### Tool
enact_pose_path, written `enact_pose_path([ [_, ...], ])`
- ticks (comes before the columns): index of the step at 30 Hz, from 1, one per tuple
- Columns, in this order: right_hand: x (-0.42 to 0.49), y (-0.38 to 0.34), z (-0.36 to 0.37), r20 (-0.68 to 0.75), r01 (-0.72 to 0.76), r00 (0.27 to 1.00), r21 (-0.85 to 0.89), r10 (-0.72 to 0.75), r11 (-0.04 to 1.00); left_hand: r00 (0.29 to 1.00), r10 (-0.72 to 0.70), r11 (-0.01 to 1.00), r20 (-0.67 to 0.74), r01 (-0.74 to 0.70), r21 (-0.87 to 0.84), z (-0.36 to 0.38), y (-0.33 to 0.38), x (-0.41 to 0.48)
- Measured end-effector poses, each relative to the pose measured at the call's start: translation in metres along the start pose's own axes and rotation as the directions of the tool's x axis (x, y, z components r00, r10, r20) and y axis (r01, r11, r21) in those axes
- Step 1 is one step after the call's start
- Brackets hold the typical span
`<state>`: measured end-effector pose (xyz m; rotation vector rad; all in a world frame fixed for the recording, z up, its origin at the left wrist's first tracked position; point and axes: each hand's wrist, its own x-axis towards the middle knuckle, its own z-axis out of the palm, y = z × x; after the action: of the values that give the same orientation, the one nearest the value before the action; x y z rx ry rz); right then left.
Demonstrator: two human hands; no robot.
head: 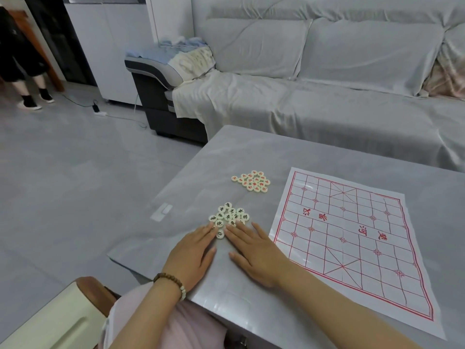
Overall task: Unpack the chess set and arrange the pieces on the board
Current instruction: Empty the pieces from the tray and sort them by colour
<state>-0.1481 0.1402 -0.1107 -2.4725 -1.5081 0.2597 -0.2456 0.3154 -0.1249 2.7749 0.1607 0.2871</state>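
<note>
Hands, left hand (191,255) and right hand (254,253), lie flat with fingers straight, corralling black-lettered pieces (228,217) left of the bare board (352,243), red-lettered pieces (252,181) heaped beyond, seemingly sorted for placing.

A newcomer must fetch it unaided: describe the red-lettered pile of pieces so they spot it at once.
Start at the grey table before the sofa. Left of the board lie two piles of pale discs; the red pile is the farther one. Its characters are red; the near pile has black ones.
</note>
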Motion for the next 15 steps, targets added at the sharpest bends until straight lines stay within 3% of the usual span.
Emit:
enact_pose_path([
  [4, -0.016, -0.002, 0.0, -0.01, -0.028, 1.0, 0.046, 0.029, 0.999, 0.999, -0.028, 0.999, -0.038, 0.027, -0.027, 0.0, -0.001, -0.006],
  [9, -0.005, -0.001, -0.002, -0.239, -0.124, 0.953, 0.254, 0.187, 0.959, 0.998, -0.026, 0.989, -0.064, 0.016, -0.148, -0.002, -0.003, 0.005],
  [12, 0.008, -0.002, -0.001, -0.245, -0.213, 0.92, 0.347, 0.307, 0.914, 0.998, -0.034, 0.976, -0.049, 0.023, -0.216, -0.002, 0.001, 0.015],
  [15, 0.014, -0.002, 0.001, -0.243, -0.226, 0.914, 0.361, 0.325, 0.905, 0.998, -0.056, 0.958, -0.037, 0.043, -0.285, -0.003, 0.001, 0.02],
])
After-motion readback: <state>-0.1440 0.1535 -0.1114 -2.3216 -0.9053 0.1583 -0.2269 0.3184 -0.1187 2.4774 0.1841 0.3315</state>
